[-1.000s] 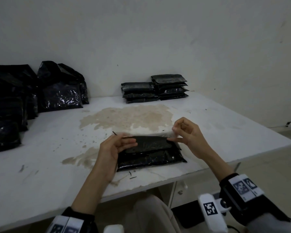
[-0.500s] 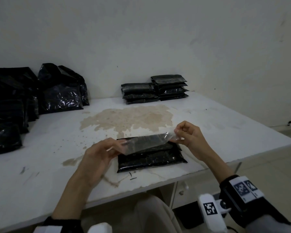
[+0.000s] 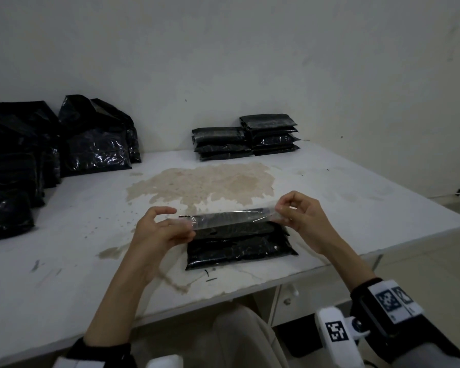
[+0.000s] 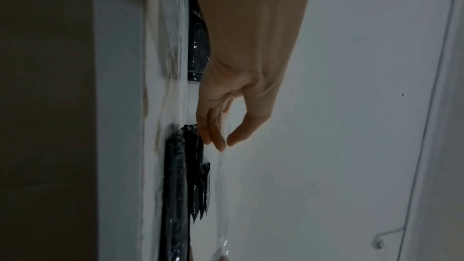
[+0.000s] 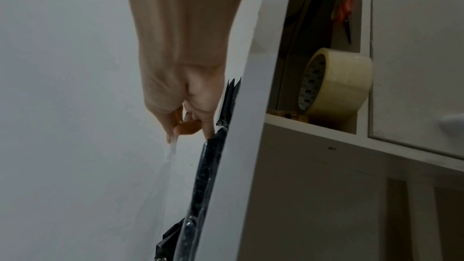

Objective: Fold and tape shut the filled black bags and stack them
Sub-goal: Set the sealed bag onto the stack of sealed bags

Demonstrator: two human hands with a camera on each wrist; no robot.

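Note:
A folded, filled black bag (image 3: 239, 248) lies flat near the front edge of the white table (image 3: 64, 261). Just above its far half a strip of clear tape (image 3: 231, 218) is stretched level between my hands. My left hand (image 3: 170, 224) pinches the strip's left end, and my right hand (image 3: 290, 213) pinches its right end. In the left wrist view the left hand (image 4: 220, 138) holds the thin tape (image 4: 223, 195) beside the bag (image 4: 175, 195). The right wrist view shows the right hand (image 5: 183, 124) gripping the tape (image 5: 170, 152) over the bag (image 5: 206, 176).
Two stacks of taped black bags (image 3: 246, 138) sit at the table's back by the wall. A heap of unfolded filled black bags (image 3: 51, 144) occupies the back left. A brown stain (image 3: 202, 181) marks the tabletop. Under the table a shelf holds a tape roll (image 5: 334, 84) and scissors (image 5: 346, 7).
The left hand left the bag's fold and took the tape's left end. Both hands now hold the strip taut and level over the bag, slightly farther back.

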